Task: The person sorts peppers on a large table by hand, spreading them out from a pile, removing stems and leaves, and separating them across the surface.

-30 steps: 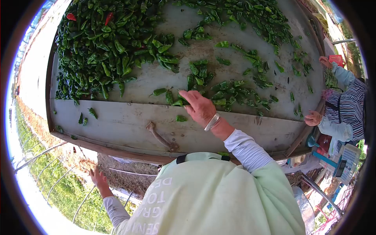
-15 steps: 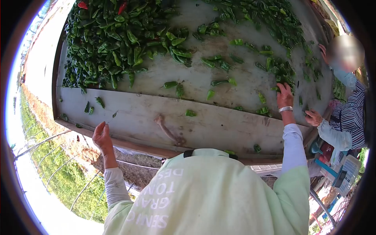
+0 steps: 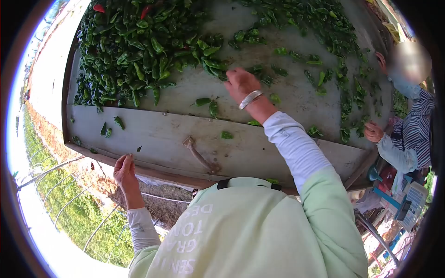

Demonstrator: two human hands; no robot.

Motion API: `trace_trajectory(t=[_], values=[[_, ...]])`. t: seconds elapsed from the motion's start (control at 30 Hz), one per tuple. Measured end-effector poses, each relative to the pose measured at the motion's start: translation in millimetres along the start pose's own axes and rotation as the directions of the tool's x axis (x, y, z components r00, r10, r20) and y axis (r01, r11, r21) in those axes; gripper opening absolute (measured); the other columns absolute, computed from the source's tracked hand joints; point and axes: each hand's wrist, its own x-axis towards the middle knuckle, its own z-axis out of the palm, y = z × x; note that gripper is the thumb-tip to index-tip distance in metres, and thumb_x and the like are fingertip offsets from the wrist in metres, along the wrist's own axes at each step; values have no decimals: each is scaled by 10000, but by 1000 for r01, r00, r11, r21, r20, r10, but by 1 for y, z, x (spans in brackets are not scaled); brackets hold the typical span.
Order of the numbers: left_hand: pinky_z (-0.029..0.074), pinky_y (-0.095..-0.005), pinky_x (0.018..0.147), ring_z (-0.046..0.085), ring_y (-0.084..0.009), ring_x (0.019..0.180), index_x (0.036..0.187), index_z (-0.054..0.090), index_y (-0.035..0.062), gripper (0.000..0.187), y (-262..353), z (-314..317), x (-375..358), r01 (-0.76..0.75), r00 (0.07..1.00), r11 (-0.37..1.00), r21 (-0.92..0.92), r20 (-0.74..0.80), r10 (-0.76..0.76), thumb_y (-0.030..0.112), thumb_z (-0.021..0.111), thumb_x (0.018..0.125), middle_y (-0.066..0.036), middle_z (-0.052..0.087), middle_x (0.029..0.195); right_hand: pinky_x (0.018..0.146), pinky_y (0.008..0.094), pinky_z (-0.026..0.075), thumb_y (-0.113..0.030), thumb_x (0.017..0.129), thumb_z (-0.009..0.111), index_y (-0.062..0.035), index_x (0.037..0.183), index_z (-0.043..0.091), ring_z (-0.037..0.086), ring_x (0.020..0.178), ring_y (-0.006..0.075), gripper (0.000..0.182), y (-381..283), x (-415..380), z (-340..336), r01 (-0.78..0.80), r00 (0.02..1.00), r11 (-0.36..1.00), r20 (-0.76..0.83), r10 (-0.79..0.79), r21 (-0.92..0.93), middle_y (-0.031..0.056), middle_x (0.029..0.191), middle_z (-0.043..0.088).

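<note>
Over the middle of the metal sorting table, my right hand [image 3: 243, 86], with a silver bracelet at the wrist, is curled with its fingers closed. It is beside the edge of a big heap of green peppers [image 3: 139, 55]; whatever it may hold is hidden. My left hand [image 3: 124, 172] is at the table's front edge, thumb and fingers pressed together, and I cannot make out anything in them. A dark leaf scrap [image 3: 139, 148] lies just beyond its fingertips. Between the hands are a few loose green peppers [image 3: 202, 101] and a worn curved handle [image 3: 199, 155].
More green peppers [image 3: 320, 28] spread along the far right side. Two red peppers, one of them a red pepper [image 3: 98, 8], show in the heap. At the right, a co-worker's hand [image 3: 373, 132] reaches onto the table. A scale [image 3: 411, 206] stands beyond the right edge.
My right hand has swung left from the peppers on the right side to the edge of the heap. My left hand has dropped slightly toward the table edge. Some peppers at right have shifted.
</note>
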Motion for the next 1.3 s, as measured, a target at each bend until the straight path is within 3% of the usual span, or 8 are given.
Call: trace_trajectory(t=[0.2,0.4,0.67,0.87,1.03,1.1,1.17,1.3], values=[[468,-199,621,628,-121,781,888,631,24,111,-19,76,-32,205,946,977,-60,268,-182,46,678,789,-89,666,843,694,434,524,-133,814,514,-51,852,640,627,827,374,155,-12,19,23,-142,990,985,11,144,-101,207,929,627],[496,-274,690,623,-162,807,900,609,42,78,-29,139,-44,515,726,845,-146,598,-339,93,624,843,-84,654,857,608,398,493,-113,650,645,-41,705,600,607,649,320,101,-59,-60,17,-57,996,833,84,13,551,141,691,621],[483,-282,696,585,-156,836,905,590,72,57,-47,145,-49,630,578,763,-141,742,-340,42,584,857,-57,625,866,635,379,488,-94,707,603,-22,850,619,606,665,314,161,-92,-109,1,-46,987,663,138,-87,748,147,716,614],[482,-240,665,590,-189,857,894,590,56,48,-23,62,-19,479,761,842,-248,596,-257,30,578,856,-84,628,868,600,301,461,-103,769,598,-48,1054,615,551,589,166,291,-85,-127,-37,-169,923,567,332,-196,806,60,666,589],[485,-287,677,603,-227,900,1061,546,48,176,-30,-162,26,403,891,863,-304,345,-294,144,519,916,-83,633,874,644,371,498,-72,753,602,-58,969,616,617,697,297,216,0,-162,-58,-226,968,798,221,119,559,136,753,630],[468,-356,712,590,-261,954,1242,476,63,426,-16,-180,-9,509,856,844,168,-201,-476,284,561,887,-126,615,1018,653,403,499,-82,754,606,-65,975,604,613,727,329,222,34,-175,-59,-177,984,919,57,168,351,149,785,630],[446,-397,727,565,-297,999,1368,373,122,675,-41,-206,-23,595,785,323,736,-445,-430,383,628,800,-157,545,1186,658,420,498,-89,755,609,-70,987,598,609,745,344,233,62,-185,-61,-178,983,951,4,183,253,156,804,628],[452,-334,678,569,-275,897,1313,440,44,694,-71,-234,-30,446,864,238,863,-345,-368,388,646,747,-153,567,1165,670,448,496,-122,767,614,-107,995,602,603,767,365,229,109,-210,-80,-342,931,935,98,350,-90,177,835,619]])
